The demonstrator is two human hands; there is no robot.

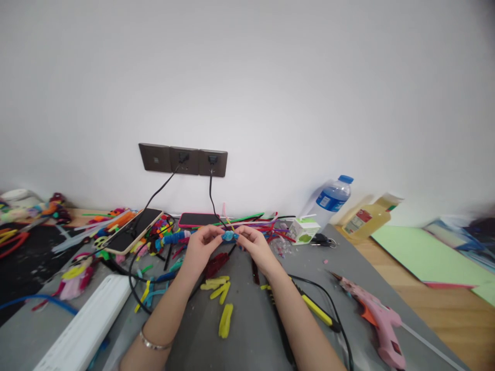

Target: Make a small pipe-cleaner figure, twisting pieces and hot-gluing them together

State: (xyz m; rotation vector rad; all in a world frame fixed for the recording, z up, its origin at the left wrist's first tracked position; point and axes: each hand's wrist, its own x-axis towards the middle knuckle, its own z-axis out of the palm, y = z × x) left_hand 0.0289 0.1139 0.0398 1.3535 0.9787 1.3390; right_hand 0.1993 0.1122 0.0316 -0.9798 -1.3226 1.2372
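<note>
- The blue pipe-cleaner piece (230, 236) lay with its long axis running left to right, roughly level, one end toward each hand.
- It was held above the grey table (247, 335), in front of the clutter along the wall.
- It looked like a short, fuzzy, bright blue bundle; it was too small to tell whether it was coiled or folded.
- The left hand (201, 245) had its fingertips pinched together on the piece's left end; a bracelet (154, 344) sat on that wrist.
- The right hand (255, 246) pinched the right end in the same way, fingers closed on it.
- Below the hands, between the forearms, yellow pipe-cleaner pieces (220, 293) lay on an otherwise bare stretch of table.
- A pink glue gun (381, 322) lay well to the right, near the table's right edge.
- A white power strip (88, 324) lay to the left.
- A phone in a pink case (198, 220) and tangled pipe cleaners crowded the space just beyond the hands.
</note>
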